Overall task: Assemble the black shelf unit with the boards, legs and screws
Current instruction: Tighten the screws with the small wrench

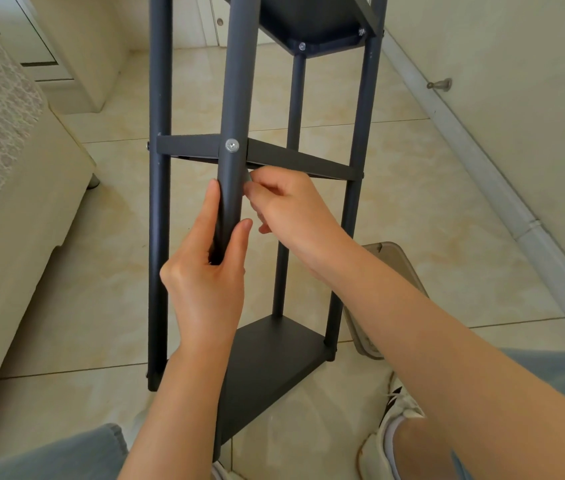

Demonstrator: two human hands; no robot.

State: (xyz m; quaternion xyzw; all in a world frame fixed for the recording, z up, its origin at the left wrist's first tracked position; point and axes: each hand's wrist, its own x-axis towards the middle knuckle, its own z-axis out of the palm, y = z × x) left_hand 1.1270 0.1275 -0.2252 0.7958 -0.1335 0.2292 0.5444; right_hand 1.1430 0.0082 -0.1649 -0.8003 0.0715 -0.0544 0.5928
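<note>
The left hand point(205, 271) is wrapped around the nearest black round metal leg point(234, 109) of the shelf unit, thumb on the leg's left side and fingers curling round its right. The right hand point(288, 216) sits just to the right of that same leg, a little higher than the left hand, its thumb and fingertips pinched together on something small and pale pressed against the leg; what that thing is cannot be made out.

Directly above both hands, a silver cross-head screw point(232, 145) sits in the leg where the middle black board point(302, 161) meets it. That board runs left and right from the leg above the hands, seen nearly edge-on. Below the wrists, the bottom black flat board point(274, 351) lies between the legs near the floor. Above the hands, the top black board point(312, 26) shows its underside with two more silver screws.

Three other black legs stand around the hands: one to the left of the left hand point(160, 237), two beyond the right hand. The whole black shelf unit stands on a beige tiled floor point(430, 209). A clear plastic container point(392, 271) lies on the floor behind the right forearm. A cream sofa point(14, 202) lies well to the left, and a white sneaker point(395, 420) shows under the right arm.
</note>
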